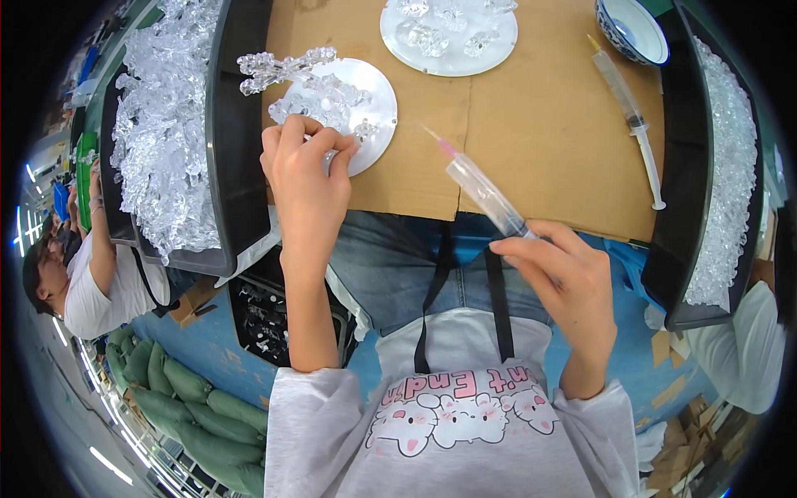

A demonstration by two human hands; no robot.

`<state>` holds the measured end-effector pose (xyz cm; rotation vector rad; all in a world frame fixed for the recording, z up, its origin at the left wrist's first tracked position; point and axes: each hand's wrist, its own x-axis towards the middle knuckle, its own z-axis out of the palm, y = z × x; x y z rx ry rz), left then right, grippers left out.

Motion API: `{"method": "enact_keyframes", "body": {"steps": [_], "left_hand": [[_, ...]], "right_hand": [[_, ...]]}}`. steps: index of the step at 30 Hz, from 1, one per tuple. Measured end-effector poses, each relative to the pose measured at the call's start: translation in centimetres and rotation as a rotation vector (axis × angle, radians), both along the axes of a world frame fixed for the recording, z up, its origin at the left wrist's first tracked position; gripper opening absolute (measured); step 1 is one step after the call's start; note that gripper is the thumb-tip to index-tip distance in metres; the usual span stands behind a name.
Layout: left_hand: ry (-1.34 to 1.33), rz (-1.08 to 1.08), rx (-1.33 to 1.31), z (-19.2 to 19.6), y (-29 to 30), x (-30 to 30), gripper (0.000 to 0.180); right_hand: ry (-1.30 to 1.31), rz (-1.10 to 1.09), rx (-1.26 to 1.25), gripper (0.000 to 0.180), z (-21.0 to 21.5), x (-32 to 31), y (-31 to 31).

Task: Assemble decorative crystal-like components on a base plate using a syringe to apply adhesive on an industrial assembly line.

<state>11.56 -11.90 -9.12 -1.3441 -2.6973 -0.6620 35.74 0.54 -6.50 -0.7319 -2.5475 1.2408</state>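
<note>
Left hand [309, 166]: bent fingers, near-pinch over nearer white disc [383, 108]; any hold unclear. Right hand [564, 274]: curled round rear end of 1 pink-hubbed syringe [481, 192], needle toward same disc. On brown cardboard [423, 174]: clear beaded pieces [286, 70] atop nearer disc, 1 farther white disc [452, 61], 1 yellow-tipped syringe [616, 87]; 1 patterned bowl [631, 35] alongside.

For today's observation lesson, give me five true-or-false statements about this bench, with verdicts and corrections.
1. The right hand holds a syringe with a pink hub. True.
2. The left hand is inside the patterned bowl. False: it is at the nearer white disc.
3. The second syringe lies on the cardboard. True.
4. The patterned bowl stands beside the left black bin. False: it is at the upper right, near the right black bin.
5. The left black bin holds clear pieces. True.
</note>
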Motion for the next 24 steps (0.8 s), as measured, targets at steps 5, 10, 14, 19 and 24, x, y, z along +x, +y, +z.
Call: {"method": "enact_keyframes", "body": {"steps": [5, 10, 14, 19, 24], "left_hand": [[0.003, 0.010, -0.025, 0.6, 0.0, 0.0, 0.008], [-0.024, 0.042, -0.013, 0.6, -0.3, 0.3, 0.012], [-0.023, 0.055, 0.095, 1.3, -0.5, 1.0, 0.015], [-0.076, 0.140, 0.318, 2.5, 0.8, 1.4, 0.022], [0.001, 0.155, 0.332, 2.5, -0.5, 1.1, 0.022]], "right_hand": [[0.032, -0.098, 0.021, 0.037, -0.4, 0.6, 1.1], [0.039, -0.249, 0.176, 0.049, -2.2, 1.5, 2.8], [0.011, -0.325, 0.172, 0.046, -2.7, 1.9, 4.5], [0.027, -0.311, 0.204, 0.043, -3.0, 1.4, 6.7], [0.006, -0.243, 0.246, 0.043, -2.5, 0.6, 7.0]]}}
